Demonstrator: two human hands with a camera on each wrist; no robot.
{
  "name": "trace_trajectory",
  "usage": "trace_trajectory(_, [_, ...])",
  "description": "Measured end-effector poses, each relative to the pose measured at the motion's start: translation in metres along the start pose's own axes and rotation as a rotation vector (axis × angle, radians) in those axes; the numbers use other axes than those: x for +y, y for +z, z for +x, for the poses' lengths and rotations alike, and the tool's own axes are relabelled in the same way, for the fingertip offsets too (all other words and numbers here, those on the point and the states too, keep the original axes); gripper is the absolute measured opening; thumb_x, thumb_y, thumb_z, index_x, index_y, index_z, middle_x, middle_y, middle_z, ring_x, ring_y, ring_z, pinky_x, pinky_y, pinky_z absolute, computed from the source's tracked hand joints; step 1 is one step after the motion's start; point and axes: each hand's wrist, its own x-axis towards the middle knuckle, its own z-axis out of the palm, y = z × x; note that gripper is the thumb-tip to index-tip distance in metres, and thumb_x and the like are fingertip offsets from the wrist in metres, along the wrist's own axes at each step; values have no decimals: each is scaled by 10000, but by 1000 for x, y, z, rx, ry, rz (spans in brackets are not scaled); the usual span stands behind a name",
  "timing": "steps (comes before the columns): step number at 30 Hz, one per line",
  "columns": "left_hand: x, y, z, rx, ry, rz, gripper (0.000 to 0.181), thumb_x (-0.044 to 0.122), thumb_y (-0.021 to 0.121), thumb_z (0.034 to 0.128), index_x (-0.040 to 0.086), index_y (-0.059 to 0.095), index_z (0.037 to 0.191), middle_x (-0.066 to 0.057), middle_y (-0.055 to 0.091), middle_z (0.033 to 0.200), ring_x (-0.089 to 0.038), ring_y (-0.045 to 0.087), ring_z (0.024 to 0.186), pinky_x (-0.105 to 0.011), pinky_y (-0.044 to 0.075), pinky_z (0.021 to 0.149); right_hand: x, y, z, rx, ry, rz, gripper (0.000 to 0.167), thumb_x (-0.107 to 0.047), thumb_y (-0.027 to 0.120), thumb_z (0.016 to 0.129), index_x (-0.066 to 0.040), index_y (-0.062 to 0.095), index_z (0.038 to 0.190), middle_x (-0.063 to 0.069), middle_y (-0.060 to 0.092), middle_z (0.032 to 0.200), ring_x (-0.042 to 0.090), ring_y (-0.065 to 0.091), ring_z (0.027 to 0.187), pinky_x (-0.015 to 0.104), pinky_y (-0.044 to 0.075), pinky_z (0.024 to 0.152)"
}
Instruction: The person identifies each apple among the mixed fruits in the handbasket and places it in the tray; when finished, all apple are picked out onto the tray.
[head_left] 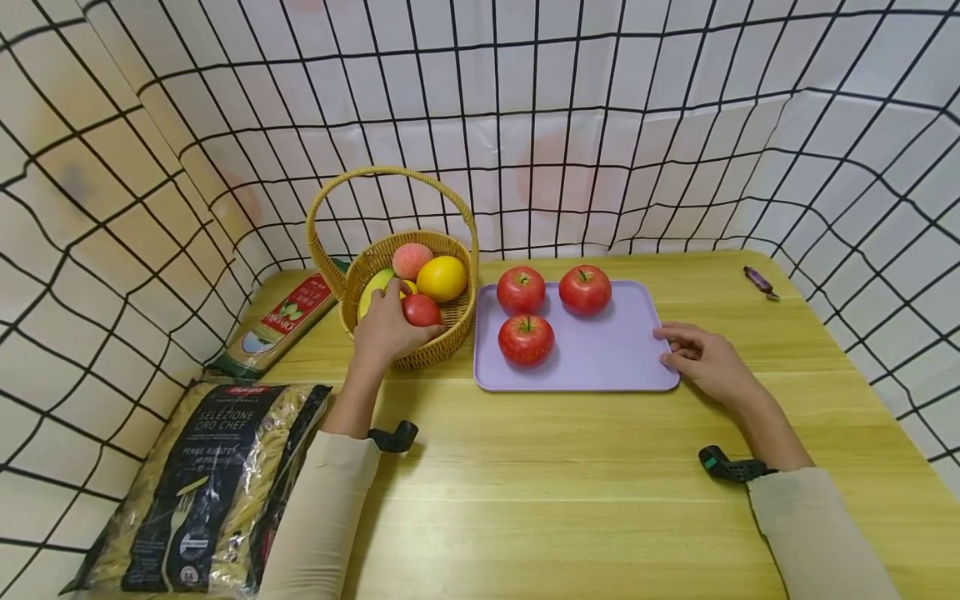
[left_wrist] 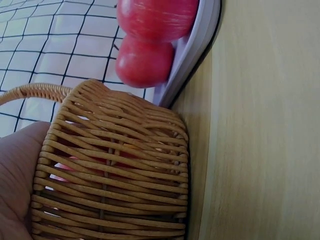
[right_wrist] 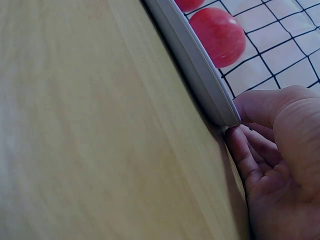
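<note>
My left hand [head_left: 390, 327] reaches into a wicker basket [head_left: 431, 354], its fingers and thumb around a red apple [head_left: 422, 311] that shows only in part. In the basket around it lie a pink peach [head_left: 412, 261], a yellow lemon [head_left: 442, 278] and a banana [head_left: 372, 292] partly behind the hand. The left wrist view shows the basket's woven side [left_wrist: 115, 165], which hides the fingertips. With thumb and fingers, my right hand [head_left: 705, 360] pinches the right edge of a lilac tray [head_left: 600, 358]. Three red apples [head_left: 527, 340] stand on the tray's left and back part.
A pasta bag [head_left: 210, 483] lies at the front left. Behind it, a long green and red package [head_left: 285, 321] lies against the basket's left side. A small purple wrapped item [head_left: 761, 282] lies at the back right. Grid-patterned cloth walls [head_left: 570, 150] enclose the table [head_left: 555, 483].
</note>
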Motion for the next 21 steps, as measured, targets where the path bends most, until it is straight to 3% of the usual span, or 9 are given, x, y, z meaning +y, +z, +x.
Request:
trace_trajectory(10, [-2,-3,-1,78,43,-133,796,454,882,714,174,494,1350,-184,576,1284,-370,579,1157,-585,541,942,-4,-2,0,-6,-4,6,425,-168,682,1004,-7,617,1391,246,467,1543,-35,491,974,21,428,785])
trace_trajectory(17, [-7,-10,-2,147,66,-248,804,450,869,727,168,575,1420,-213,481,1379,-396,495,1229,-607,500,985,-2,-1,0,-6,2,6,426,-165,681,1004,-7,615,1394,245,462,1546,-30,491,975,22,429,783])
trace_trajectory(21, [-9,-14,-3,157,59,-312,806,448,891,711,161,529,1372,-168,564,1301,-356,528,1190,-559,512,962,-1,-1,1,-4,-1,2,424,-164,684,1003,-7,618,1391,244,465,1546,-32,489,976,20,425,786])
